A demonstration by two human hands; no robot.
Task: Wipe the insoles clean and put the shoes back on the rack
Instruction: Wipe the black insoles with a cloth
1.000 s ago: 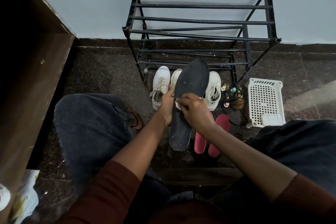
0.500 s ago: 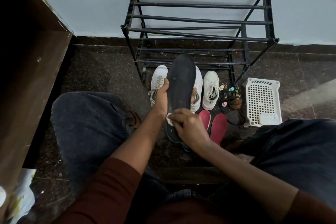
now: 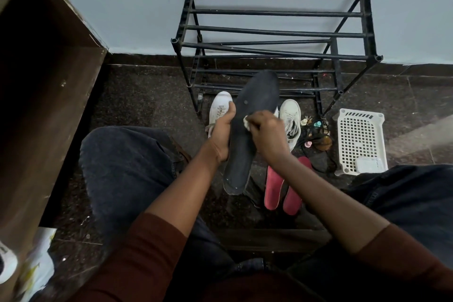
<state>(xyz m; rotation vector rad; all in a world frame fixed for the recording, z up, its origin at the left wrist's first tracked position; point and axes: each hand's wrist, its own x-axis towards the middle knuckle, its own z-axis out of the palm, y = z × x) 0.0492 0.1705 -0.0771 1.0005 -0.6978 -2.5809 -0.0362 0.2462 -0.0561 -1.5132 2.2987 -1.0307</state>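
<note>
- Wiping is the step in hand: the left hand (image 3: 221, 135) grips the left edge of the dark insole (image 3: 255, 95) and holds it up at centre frame, toe end toward the rack (image 3: 274, 29).
- The right hand (image 3: 267, 137) is curled round a small white wipe (image 3: 246, 123) and presses it on the insole's face about mid-length.
- The white shoes (image 3: 219, 108) sit on the floor (image 3: 137, 100) at the rack's foot, partly hidden behind the insole. None are on the rack yet.
- A pair of red insoles (image 3: 272, 189) lies on the floor, lower right of centre, beside the right forearm. Can't tell if they're wiped.
- A white basket (image 3: 360, 140) is at right, with small clutter (image 3: 316, 130) between it and the shoes.
- My read: well short of done. The next move calls for dragging the wipe along the face to heel and toe, with the left hand bracing the edge so the insole doesn't flex. Refitting the insoles and racking the shoes come after.
</note>
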